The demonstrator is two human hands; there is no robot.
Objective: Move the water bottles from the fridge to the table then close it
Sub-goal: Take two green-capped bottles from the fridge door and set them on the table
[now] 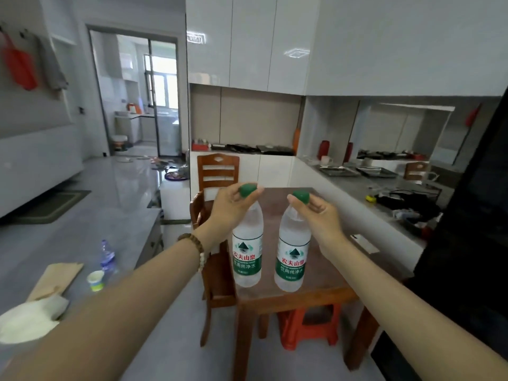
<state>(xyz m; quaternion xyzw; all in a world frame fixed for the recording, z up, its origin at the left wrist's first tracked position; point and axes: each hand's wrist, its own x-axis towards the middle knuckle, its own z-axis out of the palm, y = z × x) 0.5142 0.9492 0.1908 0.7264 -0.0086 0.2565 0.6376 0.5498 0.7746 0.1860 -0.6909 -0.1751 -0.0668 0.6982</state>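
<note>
Two clear water bottles with green caps and green-and-white labels hang upright side by side in front of me, over the near part of the brown wooden table (324,291). My left hand (233,204) pinches the neck of the left bottle (247,259) just under its cap. My right hand (316,213) holds the right bottle (292,264) the same way. Whether the bottle bases touch the tabletop cannot be told. A dark panel (467,243) at the right edge may be the fridge; its inside is hidden.
A wooden chair (218,171) stands behind the table, another chair (214,284) at its left side, and an orange plastic stool (308,325) beneath it. The grey counter (68,243) on my left carries a small bottle (107,257), a cup (95,280) and a paper bag. A cluttered counter runs along the right.
</note>
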